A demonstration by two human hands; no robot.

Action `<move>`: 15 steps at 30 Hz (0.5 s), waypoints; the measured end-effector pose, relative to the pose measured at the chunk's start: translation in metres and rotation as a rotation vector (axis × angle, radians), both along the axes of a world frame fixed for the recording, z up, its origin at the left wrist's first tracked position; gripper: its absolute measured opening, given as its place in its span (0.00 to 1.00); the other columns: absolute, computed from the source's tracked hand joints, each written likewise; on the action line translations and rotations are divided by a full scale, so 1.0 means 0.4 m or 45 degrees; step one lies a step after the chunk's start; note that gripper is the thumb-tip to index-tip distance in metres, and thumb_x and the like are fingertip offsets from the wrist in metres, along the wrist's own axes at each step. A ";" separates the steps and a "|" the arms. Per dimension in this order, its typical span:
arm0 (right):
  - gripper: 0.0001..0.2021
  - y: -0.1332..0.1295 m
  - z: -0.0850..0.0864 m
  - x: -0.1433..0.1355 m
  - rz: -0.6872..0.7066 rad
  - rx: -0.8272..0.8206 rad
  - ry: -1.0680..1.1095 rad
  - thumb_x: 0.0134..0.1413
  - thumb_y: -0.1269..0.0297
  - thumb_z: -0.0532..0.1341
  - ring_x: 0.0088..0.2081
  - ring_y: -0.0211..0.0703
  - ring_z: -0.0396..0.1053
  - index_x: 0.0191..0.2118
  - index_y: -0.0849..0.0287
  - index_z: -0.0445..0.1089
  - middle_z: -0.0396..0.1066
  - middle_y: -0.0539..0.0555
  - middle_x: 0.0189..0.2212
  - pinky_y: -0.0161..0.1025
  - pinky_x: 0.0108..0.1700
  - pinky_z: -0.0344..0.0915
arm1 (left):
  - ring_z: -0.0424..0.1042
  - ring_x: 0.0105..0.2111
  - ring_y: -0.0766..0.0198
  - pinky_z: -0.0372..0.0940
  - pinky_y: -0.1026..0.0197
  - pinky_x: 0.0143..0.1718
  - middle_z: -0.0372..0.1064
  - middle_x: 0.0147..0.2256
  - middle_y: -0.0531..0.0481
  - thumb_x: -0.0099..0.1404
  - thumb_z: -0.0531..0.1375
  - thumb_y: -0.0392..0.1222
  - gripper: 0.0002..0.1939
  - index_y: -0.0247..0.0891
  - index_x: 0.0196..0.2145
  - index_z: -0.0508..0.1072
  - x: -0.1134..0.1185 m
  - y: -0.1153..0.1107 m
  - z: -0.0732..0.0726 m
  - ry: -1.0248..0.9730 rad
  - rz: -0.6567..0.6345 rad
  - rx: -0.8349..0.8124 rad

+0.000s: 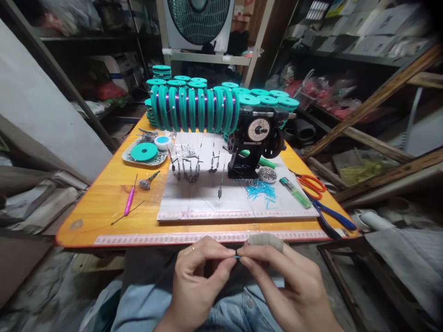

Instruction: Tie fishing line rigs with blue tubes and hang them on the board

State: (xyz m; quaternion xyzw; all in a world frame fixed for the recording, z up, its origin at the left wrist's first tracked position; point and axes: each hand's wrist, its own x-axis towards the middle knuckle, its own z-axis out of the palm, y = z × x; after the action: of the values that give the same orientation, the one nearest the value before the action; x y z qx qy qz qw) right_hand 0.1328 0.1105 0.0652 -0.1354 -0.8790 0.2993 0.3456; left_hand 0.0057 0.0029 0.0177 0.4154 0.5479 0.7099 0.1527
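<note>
In front of the table's near edge, my left hand (204, 272) and my right hand (282, 272) meet at the fingertips. A tiny blue piece (236, 257) is pinched between them, each hand holding one end. A ring is on my left hand, and a pale wrap covers one finger of my right hand. Beyond them on the white board (194, 205) lies a pile of thin blue pieces (261, 191). Beside that pile is a small dish of silvery bits (267, 174).
A black winding device (245, 157) stands on the board beside a row of teal spools (195, 110) with hanging weights. Orange-handled scissors (313, 183), blue-handled pliers (334, 219) and a green-filled case (295, 192) lie right. A pink-handled tool (129, 200) and a tray (162, 160) are left.
</note>
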 end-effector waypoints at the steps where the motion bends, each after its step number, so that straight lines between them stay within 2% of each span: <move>1: 0.07 0.002 -0.005 -0.006 -0.017 -0.022 0.005 0.60 0.74 0.62 0.31 0.36 0.73 0.39 0.54 0.72 0.74 0.49 0.30 0.30 0.33 0.68 | 0.73 0.29 0.65 0.69 0.64 0.31 0.74 0.28 0.51 0.61 0.64 0.28 0.09 0.41 0.35 0.78 -0.010 -0.003 0.003 0.065 0.010 -0.003; 3: 0.06 0.011 -0.020 -0.024 -0.085 -0.052 0.032 0.61 0.73 0.61 0.31 0.37 0.71 0.37 0.55 0.71 0.73 0.49 0.30 0.32 0.33 0.67 | 0.74 0.32 0.64 0.69 0.58 0.41 0.75 0.30 0.52 0.61 0.63 0.26 0.11 0.41 0.37 0.76 -0.041 -0.007 0.012 0.285 0.053 0.000; 4: 0.05 0.019 -0.029 -0.036 -0.128 -0.044 0.041 0.61 0.73 0.60 0.31 0.37 0.71 0.36 0.55 0.71 0.73 0.49 0.30 0.33 0.33 0.66 | 0.74 0.32 0.64 0.66 0.52 0.50 0.75 0.30 0.54 0.60 0.63 0.25 0.12 0.42 0.36 0.75 -0.062 -0.008 0.018 0.429 0.100 -0.019; 6: 0.05 0.039 -0.048 -0.061 -0.211 0.050 0.026 0.62 0.73 0.59 0.33 0.40 0.69 0.35 0.56 0.70 0.73 0.51 0.31 0.36 0.35 0.66 | 0.74 0.30 0.64 0.59 0.45 0.57 0.74 0.29 0.55 0.60 0.63 0.25 0.12 0.42 0.37 0.74 -0.108 -0.007 0.032 0.727 0.195 -0.080; 8: 0.05 0.063 -0.067 -0.083 -0.262 0.182 -0.004 0.62 0.73 0.59 0.37 0.44 0.67 0.35 0.58 0.71 0.73 0.53 0.32 0.40 0.39 0.67 | 0.72 0.29 0.65 0.59 0.45 0.55 0.72 0.28 0.54 0.63 0.62 0.28 0.10 0.41 0.38 0.74 -0.153 -0.001 0.046 0.978 0.255 -0.164; 11: 0.06 0.095 -0.086 -0.103 -0.298 0.284 -0.027 0.62 0.72 0.59 0.42 0.49 0.64 0.37 0.58 0.74 0.73 0.56 0.35 0.48 0.46 0.67 | 0.70 0.31 0.63 0.60 0.49 0.49 0.71 0.29 0.52 0.65 0.59 0.29 0.07 0.39 0.38 0.73 -0.202 0.008 0.064 1.297 0.259 -0.313; 15: 0.08 0.099 -0.083 -0.097 -0.304 0.360 -0.068 0.62 0.72 0.60 0.46 0.54 0.63 0.42 0.61 0.76 0.72 0.61 0.41 0.52 0.49 0.65 | 0.69 0.33 0.60 0.59 0.52 0.45 0.72 0.31 0.49 0.67 0.56 0.30 0.07 0.38 0.36 0.73 -0.230 0.013 0.076 1.504 0.173 -0.464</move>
State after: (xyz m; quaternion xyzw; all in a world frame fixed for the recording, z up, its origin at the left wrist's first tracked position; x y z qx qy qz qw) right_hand 0.0939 0.1500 0.0319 -0.1969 -0.8988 0.1259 0.3707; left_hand -0.0864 0.0081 0.0483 0.6694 0.6775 0.2633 -0.1534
